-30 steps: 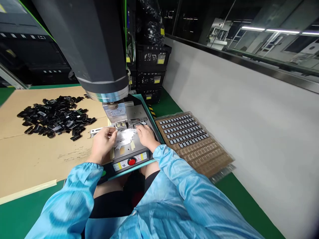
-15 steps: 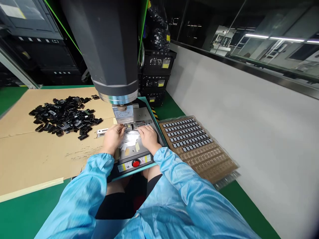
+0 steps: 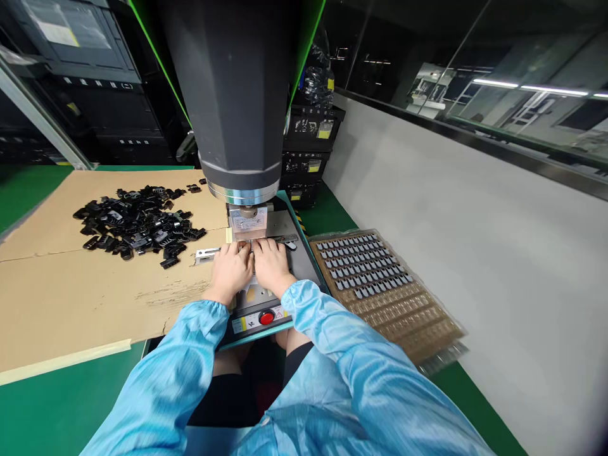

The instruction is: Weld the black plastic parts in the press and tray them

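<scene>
My left hand (image 3: 232, 271) and my right hand (image 3: 272, 263) meet side by side over the metal base plate, thumbs and fingertips drawn together. Both look closed on something at the small metal fixture, and the fingers hide what it is. A slotted metal bar (image 3: 205, 254) sticks out to the left of my left hand. Just past the fingertips hangs a labelled metal block (image 3: 249, 219) under the dark machine head (image 3: 237, 114). A small grey part (image 3: 291, 246) lies beyond my right hand. The red button (image 3: 266, 318) sits on the base's front, below my hands.
A heap of black plastic parts (image 3: 137, 221) lies on the cardboard (image 3: 104, 304) to the left. At the right, a clear plastic tray (image 3: 403, 323) carries rows of grey parts (image 3: 365, 263). Black crates (image 3: 304, 164) are stacked behind, beside a white wall (image 3: 427, 209).
My hands have come together, the right one moving left against my left hand, covering the middle of the fixture. The camera view has shifted slightly, so the scene sits farther right.
</scene>
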Action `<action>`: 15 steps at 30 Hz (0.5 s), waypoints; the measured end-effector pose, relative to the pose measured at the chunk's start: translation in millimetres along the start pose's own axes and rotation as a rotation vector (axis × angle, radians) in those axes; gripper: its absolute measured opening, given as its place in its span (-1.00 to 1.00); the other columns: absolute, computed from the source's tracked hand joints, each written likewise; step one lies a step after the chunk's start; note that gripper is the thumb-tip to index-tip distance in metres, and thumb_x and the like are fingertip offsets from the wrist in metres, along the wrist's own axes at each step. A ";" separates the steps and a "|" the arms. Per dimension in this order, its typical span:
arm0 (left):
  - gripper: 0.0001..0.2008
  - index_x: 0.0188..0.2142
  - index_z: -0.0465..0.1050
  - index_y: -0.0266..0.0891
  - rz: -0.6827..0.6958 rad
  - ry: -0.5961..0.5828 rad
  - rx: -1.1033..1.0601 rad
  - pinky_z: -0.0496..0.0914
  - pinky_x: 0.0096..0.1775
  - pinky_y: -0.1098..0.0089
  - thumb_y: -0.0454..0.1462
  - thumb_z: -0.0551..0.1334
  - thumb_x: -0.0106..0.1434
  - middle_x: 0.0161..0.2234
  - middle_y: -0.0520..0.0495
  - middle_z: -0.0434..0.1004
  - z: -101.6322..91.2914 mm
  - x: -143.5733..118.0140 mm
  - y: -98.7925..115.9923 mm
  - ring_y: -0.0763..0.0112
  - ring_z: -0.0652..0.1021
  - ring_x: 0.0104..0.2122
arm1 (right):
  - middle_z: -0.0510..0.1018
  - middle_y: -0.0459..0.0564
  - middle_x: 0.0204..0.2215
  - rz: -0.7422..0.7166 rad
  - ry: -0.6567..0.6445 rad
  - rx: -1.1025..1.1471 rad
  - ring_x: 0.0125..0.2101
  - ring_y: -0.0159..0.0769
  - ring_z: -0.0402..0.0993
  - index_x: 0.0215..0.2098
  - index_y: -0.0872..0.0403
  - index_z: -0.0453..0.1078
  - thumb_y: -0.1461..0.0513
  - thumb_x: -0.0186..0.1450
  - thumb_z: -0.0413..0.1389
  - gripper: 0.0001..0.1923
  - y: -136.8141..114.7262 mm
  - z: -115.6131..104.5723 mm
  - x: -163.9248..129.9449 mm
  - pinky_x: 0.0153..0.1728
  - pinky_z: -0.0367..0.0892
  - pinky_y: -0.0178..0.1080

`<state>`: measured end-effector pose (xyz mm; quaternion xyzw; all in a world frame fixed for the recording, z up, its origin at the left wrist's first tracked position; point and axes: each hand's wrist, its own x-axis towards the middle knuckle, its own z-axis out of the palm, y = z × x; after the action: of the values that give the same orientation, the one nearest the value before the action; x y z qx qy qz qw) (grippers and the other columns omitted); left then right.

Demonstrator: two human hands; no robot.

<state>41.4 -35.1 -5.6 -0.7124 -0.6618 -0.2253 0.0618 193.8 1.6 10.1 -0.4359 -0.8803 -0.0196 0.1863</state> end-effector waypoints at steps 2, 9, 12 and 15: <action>-0.56 0.22 0.54 -0.16 -0.006 -0.003 -0.005 0.35 0.04 -0.05 -0.10 0.05 0.54 0.15 -0.34 0.53 -0.6 -0.3 3.7 -0.15 0.47 0.06 | 0.48 0.31 0.22 -0.019 -0.014 -0.006 0.15 0.12 0.27 0.40 0.16 0.32 0.28 0.51 0.02 -0.49 0.7 -1.7 -0.8 0.09 0.24 0.12; -0.59 0.14 0.58 -0.14 -0.064 0.035 -0.095 0.37 0.11 -0.05 -0.03 0.11 0.52 0.16 -0.28 0.54 -20.6 -9.0 -34.1 -0.12 0.48 0.10 | 0.46 0.27 0.27 -0.042 -0.035 0.028 0.24 0.17 0.20 0.43 0.08 0.34 0.31 0.44 0.07 -0.42 7.6 -8.4 2.3 0.18 0.23 0.15; -0.56 0.13 0.57 -0.16 -0.352 0.165 -0.034 0.36 0.10 -0.15 0.01 0.16 0.47 0.11 -0.36 0.53 -37.7 -24.1 -90.8 -0.24 0.43 0.14 | 0.45 0.28 0.29 -0.047 -0.050 0.030 0.24 0.19 0.20 0.44 0.09 0.34 0.32 0.41 0.08 -0.38 8.2 -5.4 4.8 0.18 0.24 0.16; -0.50 0.13 0.57 -0.15 -0.523 0.139 0.007 0.36 0.12 -0.19 0.08 0.22 0.39 0.13 -0.40 0.49 -47.0 -39.8 -142.6 -0.30 0.42 0.16 | 0.44 0.29 0.31 -0.042 -0.049 0.018 0.25 0.19 0.22 0.44 0.13 0.33 0.32 0.41 0.07 -0.37 7.7 -2.2 6.0 0.18 0.25 0.15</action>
<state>-109.1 -73.0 -9.7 -0.4996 -0.8183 -0.2799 0.0491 197.2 10.5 13.3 -0.4160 -0.8937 -0.0046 0.1681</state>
